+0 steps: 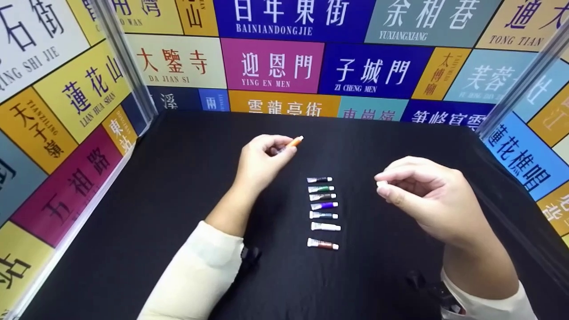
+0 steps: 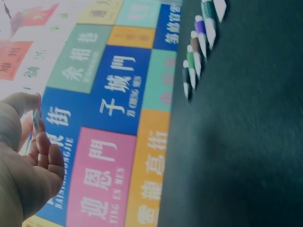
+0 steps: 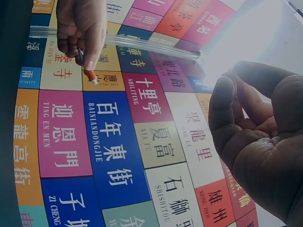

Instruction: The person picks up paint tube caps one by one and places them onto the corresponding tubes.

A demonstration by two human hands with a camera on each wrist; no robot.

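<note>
In the head view my left hand point(image 1: 266, 155) is raised over the left of the black table, holding a small orange paint tube point(image 1: 295, 142) between thumb and fingers. The tube's whitish tip points up and right. My right hand point(image 1: 429, 195), on the right, pinches a small white cap point(image 1: 381, 183) between thumb and fingertips. Between the hands several small paint tubes lie in a column, among them a black one point(image 1: 319, 180), a green one point(image 1: 321, 189), a purple one point(image 1: 324, 206) and a white one point(image 1: 325, 226). Nearest me is a reddish-brown tube point(image 1: 322, 244), slightly apart.
A black cloth point(image 1: 178, 178) covers the table. Panels with coloured street-name signs point(image 1: 272, 66) stand behind it and along both sides. Clear corner posts point(image 1: 122, 53) rise at the back left and back right.
</note>
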